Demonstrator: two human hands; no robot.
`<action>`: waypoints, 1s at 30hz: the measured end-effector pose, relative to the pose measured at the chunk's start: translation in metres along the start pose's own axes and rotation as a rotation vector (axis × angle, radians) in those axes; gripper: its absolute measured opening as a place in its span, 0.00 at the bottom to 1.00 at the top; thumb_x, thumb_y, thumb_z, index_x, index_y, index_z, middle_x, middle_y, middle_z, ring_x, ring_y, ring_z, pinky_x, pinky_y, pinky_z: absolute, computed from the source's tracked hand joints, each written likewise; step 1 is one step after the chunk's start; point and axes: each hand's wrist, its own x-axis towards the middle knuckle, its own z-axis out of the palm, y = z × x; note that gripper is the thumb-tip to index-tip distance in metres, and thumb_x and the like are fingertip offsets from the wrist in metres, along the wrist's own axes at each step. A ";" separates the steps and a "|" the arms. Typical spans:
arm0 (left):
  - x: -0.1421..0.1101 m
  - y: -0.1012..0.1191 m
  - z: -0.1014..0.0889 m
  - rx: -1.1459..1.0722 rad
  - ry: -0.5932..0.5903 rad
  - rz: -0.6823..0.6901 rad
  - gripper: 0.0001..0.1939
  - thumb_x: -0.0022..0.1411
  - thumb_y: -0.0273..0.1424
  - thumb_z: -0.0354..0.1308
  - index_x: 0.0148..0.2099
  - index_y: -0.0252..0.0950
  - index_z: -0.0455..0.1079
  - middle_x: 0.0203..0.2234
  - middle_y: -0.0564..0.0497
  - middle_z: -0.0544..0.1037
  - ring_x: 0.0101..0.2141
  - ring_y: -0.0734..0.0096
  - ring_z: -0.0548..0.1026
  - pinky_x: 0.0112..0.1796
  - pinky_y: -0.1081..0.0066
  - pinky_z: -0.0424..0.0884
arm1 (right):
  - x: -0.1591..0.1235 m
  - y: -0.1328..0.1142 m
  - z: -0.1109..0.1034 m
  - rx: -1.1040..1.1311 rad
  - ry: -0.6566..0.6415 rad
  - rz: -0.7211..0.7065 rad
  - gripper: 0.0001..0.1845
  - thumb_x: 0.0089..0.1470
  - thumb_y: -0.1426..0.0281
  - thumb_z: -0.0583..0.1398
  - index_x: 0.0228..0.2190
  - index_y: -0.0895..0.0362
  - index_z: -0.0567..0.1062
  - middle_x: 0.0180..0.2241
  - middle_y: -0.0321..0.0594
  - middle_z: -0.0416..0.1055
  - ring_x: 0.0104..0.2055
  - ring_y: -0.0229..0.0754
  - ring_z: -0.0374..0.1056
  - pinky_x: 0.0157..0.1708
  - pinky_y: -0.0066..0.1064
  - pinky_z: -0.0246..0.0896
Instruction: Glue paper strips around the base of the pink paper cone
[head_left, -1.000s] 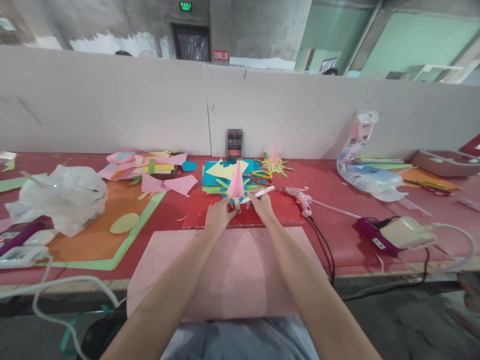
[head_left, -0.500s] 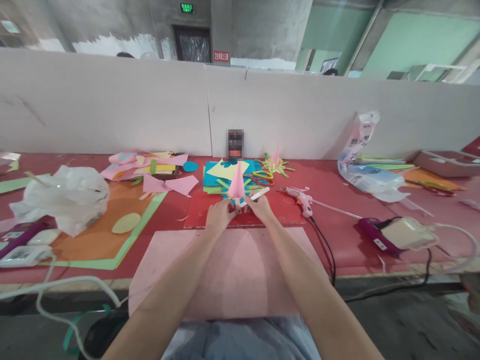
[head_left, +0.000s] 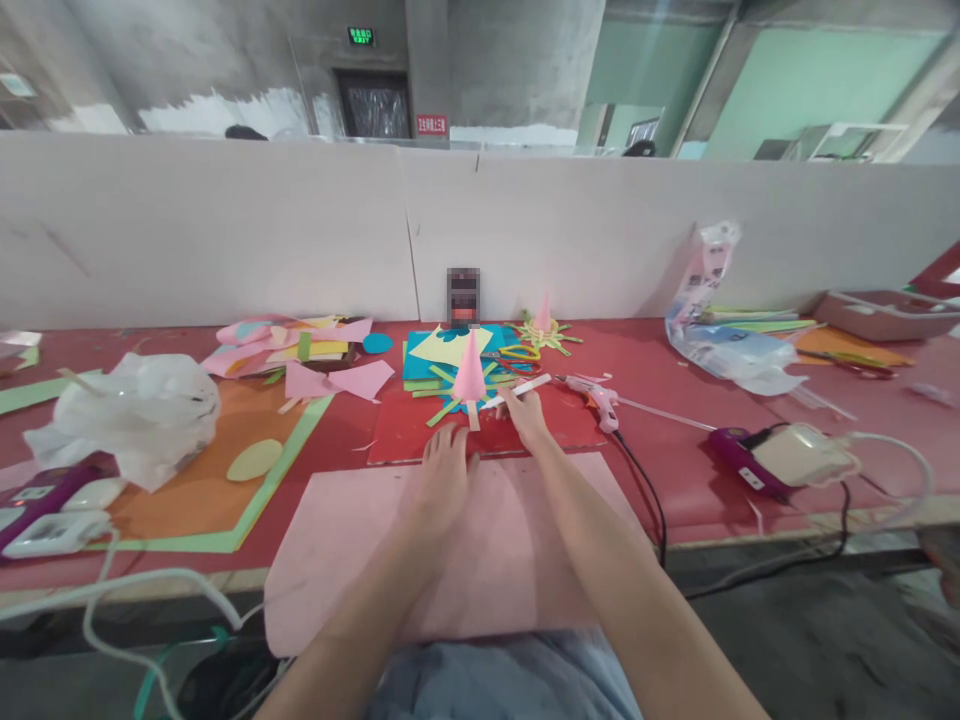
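A pink paper cone (head_left: 470,372) stands upright on a blue base with green strips (head_left: 442,412) fanning out around it. A pale strip (head_left: 473,415) sticks out at its front. My right hand (head_left: 526,415) is closed on a white pen-like stick (head_left: 520,391), which slants up to the right beside the cone. My left hand (head_left: 448,458) rests open, palm down, just in front of the cone, its fingers free of anything I can see. Beneath the cone lies a red board (head_left: 405,428), with a pink sheet (head_left: 450,560) nearer to me.
A pink glue gun (head_left: 602,402) with a black cord lies right of the board. Behind are scissors (head_left: 517,357), a second pink cone (head_left: 543,315) and a blurred dark object (head_left: 463,297). Paper scraps (head_left: 300,342) and a white plastic bag (head_left: 139,410) lie left; a power strip (head_left: 750,462) right.
My left hand has let go of the cone's front and drawn back toward me. My right hand has moved slightly away to the right, still with the white stick. The view has shifted slightly.
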 end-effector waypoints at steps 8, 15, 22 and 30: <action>-0.014 0.000 0.004 0.100 -0.139 0.020 0.26 0.66 0.39 0.45 0.64 0.40 0.56 0.64 0.41 0.54 0.63 0.50 0.52 0.59 0.52 0.53 | -0.007 -0.003 0.002 -0.028 0.044 0.011 0.19 0.48 0.53 0.58 0.22 0.56 0.68 0.12 0.33 0.65 0.15 0.38 0.63 0.19 0.27 0.58; -0.013 0.002 0.000 0.115 -0.137 0.029 0.26 0.64 0.36 0.47 0.63 0.36 0.56 0.63 0.40 0.55 0.62 0.52 0.54 0.59 0.53 0.54 | -0.025 -0.009 0.008 -0.175 0.004 0.004 0.20 0.49 0.53 0.58 0.18 0.54 0.63 0.11 0.32 0.65 0.18 0.38 0.65 0.22 0.26 0.58; -0.014 0.001 0.002 0.122 -0.123 0.038 0.26 0.65 0.36 0.46 0.63 0.36 0.57 0.63 0.40 0.55 0.62 0.53 0.54 0.59 0.54 0.53 | -0.024 -0.009 0.009 -0.221 -0.092 0.009 0.19 0.49 0.55 0.58 0.19 0.53 0.59 0.11 0.31 0.64 0.14 0.35 0.59 0.18 0.25 0.51; -0.013 0.001 0.001 0.125 -0.149 0.034 0.26 0.65 0.35 0.46 0.64 0.36 0.56 0.64 0.41 0.54 0.63 0.54 0.53 0.60 0.54 0.53 | -0.025 -0.008 0.009 -0.219 -0.135 0.002 0.17 0.50 0.58 0.57 0.19 0.53 0.60 0.12 0.32 0.67 0.16 0.36 0.61 0.19 0.25 0.53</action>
